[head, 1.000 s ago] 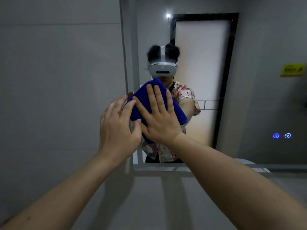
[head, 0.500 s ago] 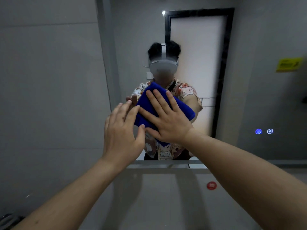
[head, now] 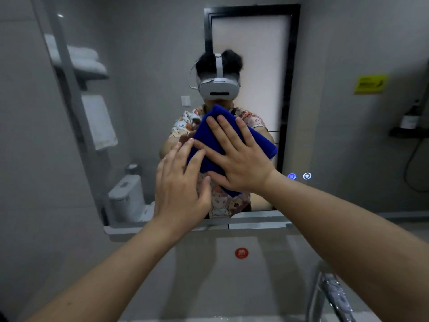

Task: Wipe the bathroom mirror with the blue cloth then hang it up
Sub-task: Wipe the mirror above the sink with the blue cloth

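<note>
Head view: my right hand (head: 241, 156) flat, fingers spread, pressing folded blue cloth (head: 260, 142) against bathroom mirror (head: 348, 54). My left hand (head: 180, 182) open beside it, fingertips touching cloth's left edge. Faucet (head: 334, 296) lower right.

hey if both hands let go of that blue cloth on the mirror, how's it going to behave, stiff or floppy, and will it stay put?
Probably floppy: the blue cloth is folded and bulges softly under the right hand. It would likely slide off the mirror, since only flat palms press it against the smooth upright glass. It looks light; the left hand merely rests at its edge.
</note>
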